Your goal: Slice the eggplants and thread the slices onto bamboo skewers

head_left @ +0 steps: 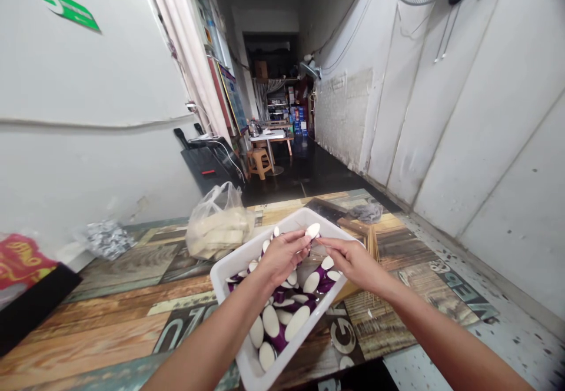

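My left hand pinches a cut eggplant piece, pale flesh facing up, above the far part of a white plastic bin. My right hand is closed around a thin bamboo skewer, whose tip meets the eggplant piece. Whether the tip has gone in is hidden by the fingers. Below both hands, the bin holds many slanted purple eggplant pieces with white cut faces. More thin bamboo skewers lie on the table just right of the bin.
The wood-patterned table carries a clear plastic bag of pale slabs, a silvery packet and a grey crumpled cloth. A black tray with a red package stands at left. Walls flank both sides; a stool stands farther back.
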`<state>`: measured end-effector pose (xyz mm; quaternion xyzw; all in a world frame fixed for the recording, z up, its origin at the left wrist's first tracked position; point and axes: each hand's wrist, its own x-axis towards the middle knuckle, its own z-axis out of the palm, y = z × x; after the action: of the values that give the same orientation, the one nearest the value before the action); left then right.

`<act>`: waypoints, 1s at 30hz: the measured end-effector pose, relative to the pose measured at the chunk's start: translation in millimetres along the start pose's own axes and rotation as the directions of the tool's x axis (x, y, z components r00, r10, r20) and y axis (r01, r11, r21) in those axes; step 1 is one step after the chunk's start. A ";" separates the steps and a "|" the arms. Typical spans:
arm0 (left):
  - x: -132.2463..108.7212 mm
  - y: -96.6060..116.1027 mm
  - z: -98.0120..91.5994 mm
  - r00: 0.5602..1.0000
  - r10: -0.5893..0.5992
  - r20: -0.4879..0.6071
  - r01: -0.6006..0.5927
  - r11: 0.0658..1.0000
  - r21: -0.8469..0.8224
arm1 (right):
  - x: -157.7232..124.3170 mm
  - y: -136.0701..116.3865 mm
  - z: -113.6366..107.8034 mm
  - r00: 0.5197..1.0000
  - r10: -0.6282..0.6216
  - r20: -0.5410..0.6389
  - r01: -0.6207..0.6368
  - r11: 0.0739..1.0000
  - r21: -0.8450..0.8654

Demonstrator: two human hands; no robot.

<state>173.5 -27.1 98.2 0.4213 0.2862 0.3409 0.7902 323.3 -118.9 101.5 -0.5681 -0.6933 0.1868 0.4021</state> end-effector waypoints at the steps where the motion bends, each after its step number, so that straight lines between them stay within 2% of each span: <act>1: -0.5 -0.2 0.5 1.000 0.006 0.001 -0.006 1.000 0.007 | 0.2 1.6 -0.6 1.000 -0.001 0.000 0.001 1.000 -0.003; 6: -1.9 -0.9 5.6 0.999 0.040 0.004 -0.040 0.999 0.029 | -3.0 7.6 -6.5 1.000 0.007 0.014 -0.006 1.000 -0.015; 11: 0.0 -0.4 5.7 0.999 0.012 -0.039 -0.014 0.999 -0.034 | -9.9 5.1 -6.2 0.999 -0.041 0.030 0.044 0.994 -0.097; 15: 2.5 2.7 0.3 0.997 0.036 -0.071 -0.043 0.994 -0.100 | -19.0 0.5 -9.2 0.996 -0.023 0.082 0.037 0.985 -0.171; 24: 1.0 2.8 5.4 0.999 0.004 -0.042 -0.011 0.986 -0.169 | -28.1 -4.0 -23.1 0.992 -0.038 0.120 0.037 0.999 0.012; 27: 0.0 3.1 5.4 0.999 0.005 -0.034 -0.011 0.984 -0.180 | -30.1 -3.7 -25.2 0.986 0.064 0.152 -0.087 0.985 0.149; 30: -0.4 4.2 4.3 0.999 0.029 -0.020 -0.032 0.983 -0.179 | -32.3 -2.5 -27.8 0.937 0.222 0.270 -0.311 0.883 0.351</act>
<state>175.2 -27.7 103.9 0.3496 0.2546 0.3808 0.8173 344.1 -155.3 109.0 -0.5428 -0.5976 0.4367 0.3969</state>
